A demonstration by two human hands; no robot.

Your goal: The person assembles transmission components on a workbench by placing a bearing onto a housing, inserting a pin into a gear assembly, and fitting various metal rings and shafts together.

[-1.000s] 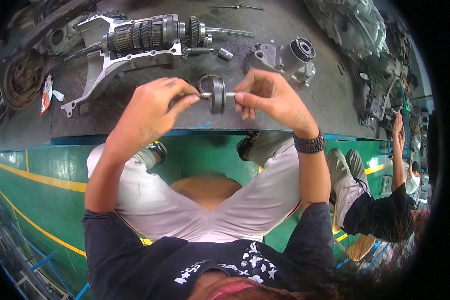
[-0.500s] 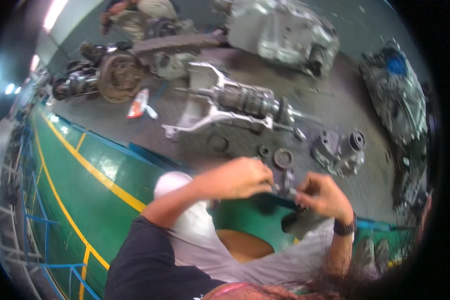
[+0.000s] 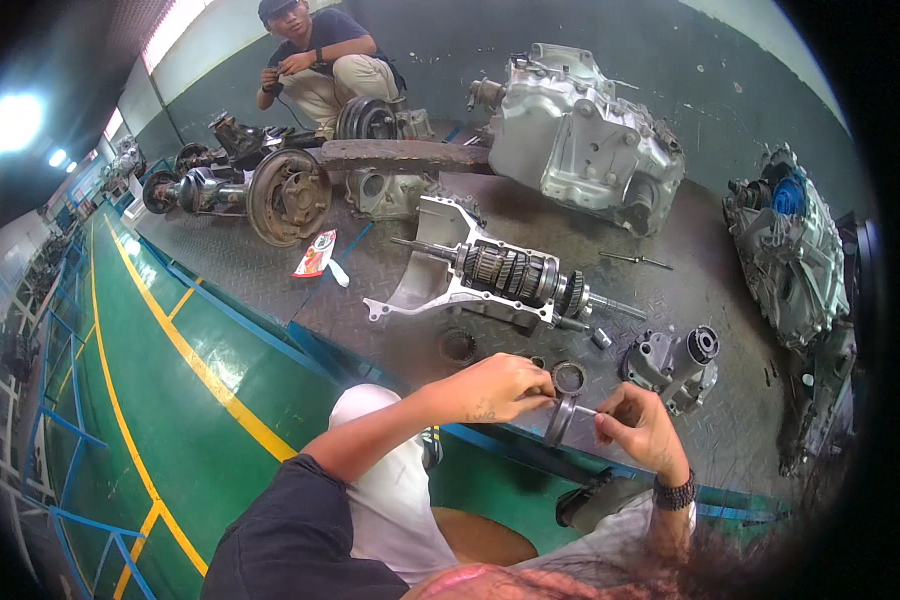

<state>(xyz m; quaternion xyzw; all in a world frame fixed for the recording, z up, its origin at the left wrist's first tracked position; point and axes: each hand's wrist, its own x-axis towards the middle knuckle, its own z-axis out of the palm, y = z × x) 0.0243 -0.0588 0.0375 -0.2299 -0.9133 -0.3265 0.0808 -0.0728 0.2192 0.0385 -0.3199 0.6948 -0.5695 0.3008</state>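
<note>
Between my hands, over the bench's near edge, a grey metal ring [image 3: 560, 422] hangs almost edge-on. My left hand [image 3: 500, 389] has its fingers closed at the ring's upper left side; their tips are partly hidden. From the right, my right hand [image 3: 644, 424] pinches the end of a thin, pale rod [image 3: 585, 410] that meets the ring. Just beyond, another toothed ring [image 3: 569, 378] lies on the bench, and a darker ring [image 3: 459, 346] lies farther left. An opened gearbox housing with a gear shaft [image 3: 510, 272] rests behind them.
A small metal housing [image 3: 673, 368] stands at right, with a large silver gearbox case [image 3: 590, 140] behind. Another case [image 3: 790, 225] stands far right. A rusty drum [image 3: 290, 197], a wooden beam [image 3: 405, 155] and a packet [image 3: 315, 254] are at left. A person [image 3: 325, 60] squats beyond.
The view has tilted up, so the bench sits lower in the picture and more of the squatting person shows. Both hands stay close together at the ring, which now shows more sharply.
</note>
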